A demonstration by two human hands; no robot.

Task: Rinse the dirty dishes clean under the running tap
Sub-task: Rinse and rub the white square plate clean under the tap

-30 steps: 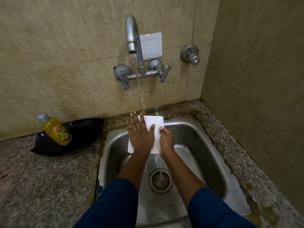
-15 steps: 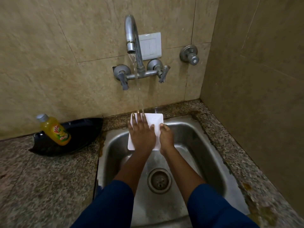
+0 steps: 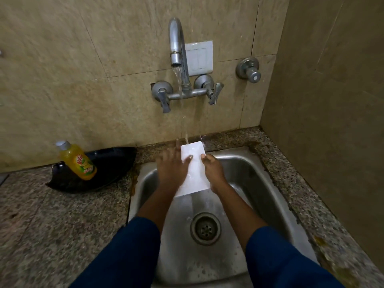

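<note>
A white rectangular plate [image 3: 195, 173] is held over the steel sink [image 3: 259, 179], tilted, its far end under the water stream from the tap [image 3: 176, 44]. My right hand [image 3: 213, 171] grips the plate's right edge with fingers curled round it. Flat on the plate's left part lies my left hand [image 3: 172, 168], fingers straight and blurred, thumb on the white surface. Water runs down the plate into the sink.
A black leaf-shaped dish [image 3: 104, 169] lies on the granite counter [image 3: 52, 225] left of the sink, with a yellow dish-soap bottle [image 3: 78, 161] lying in it. The drain [image 3: 205, 228] sits mid-sink. Tiled walls close in behind and on the right.
My left hand has slid leftward across the plate, uncovering more of its white surface. The plate has turned slightly and my right hand still grips its edge.
</note>
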